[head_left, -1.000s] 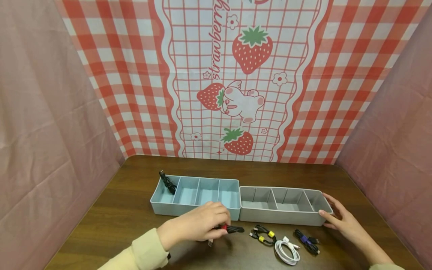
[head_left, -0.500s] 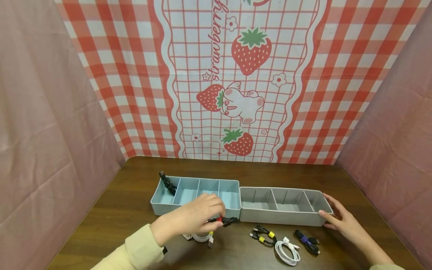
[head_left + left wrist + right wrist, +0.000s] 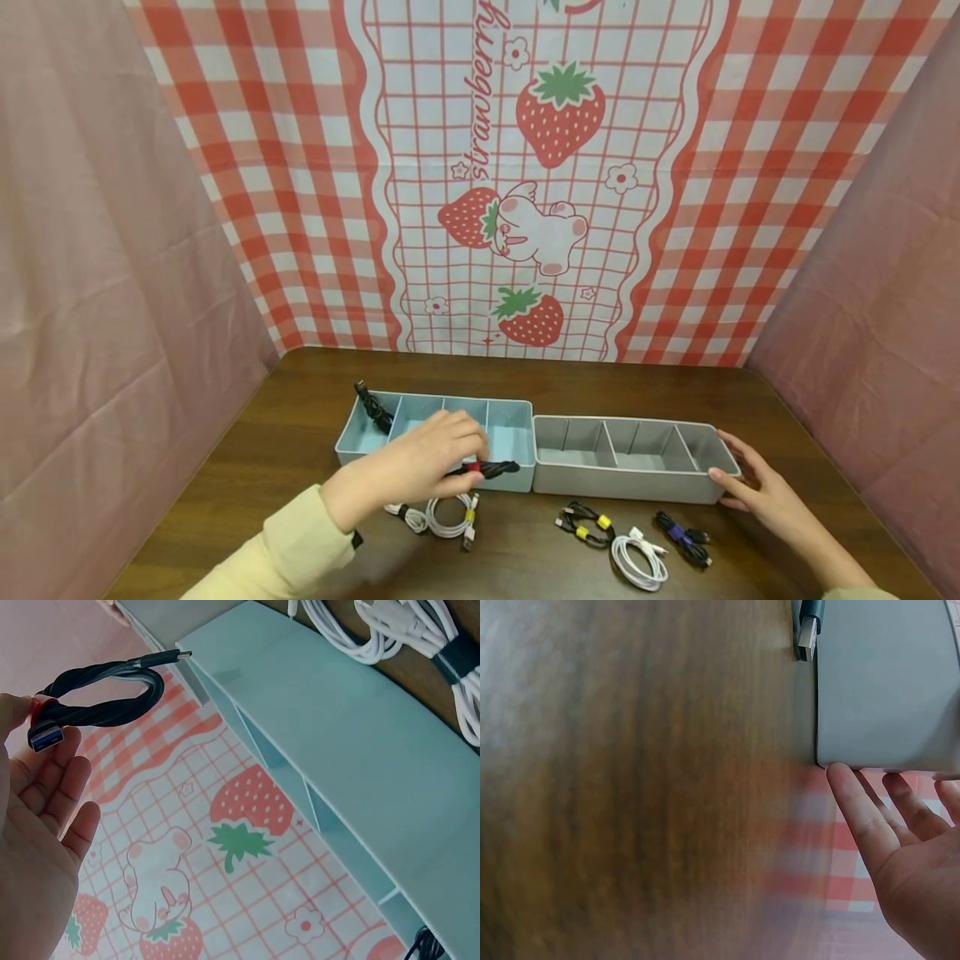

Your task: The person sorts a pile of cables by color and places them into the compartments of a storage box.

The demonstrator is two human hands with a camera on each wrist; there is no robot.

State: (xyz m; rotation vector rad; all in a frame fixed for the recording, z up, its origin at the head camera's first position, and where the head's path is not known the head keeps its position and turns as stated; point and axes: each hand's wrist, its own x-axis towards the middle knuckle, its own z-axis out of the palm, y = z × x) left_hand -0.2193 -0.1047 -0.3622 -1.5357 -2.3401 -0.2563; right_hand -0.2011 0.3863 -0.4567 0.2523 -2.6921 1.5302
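My left hand (image 3: 431,454) pinches a looped black USB cable (image 3: 112,714) by its red tie, in front of the light blue divided box (image 3: 519,482). The left wrist view shows a blue-tongued USB plug and a small metal tip on the loop, with the other fingers extended below. A bundled black cable (image 3: 373,408) leans in the box's leftmost compartment. At the far end of the grey divided box (image 3: 626,487), my right hand (image 3: 765,487) touches the end wall with fairly straight fingertips. Its thumb rests at the front corner of the rim.
On the table in front of the blue box lie a white cable with a black tie (image 3: 412,518) and another with a yellow tie (image 3: 470,517). Before the grey box are a black cable with yellow ties (image 3: 581,531), a white coil (image 3: 619,562) and a purple-tied black cable (image 3: 678,533).
My left hand has lifted the red-tied cable up and to the left, toward the blue box, uncovering the white cables on the table. The right hand stays put.
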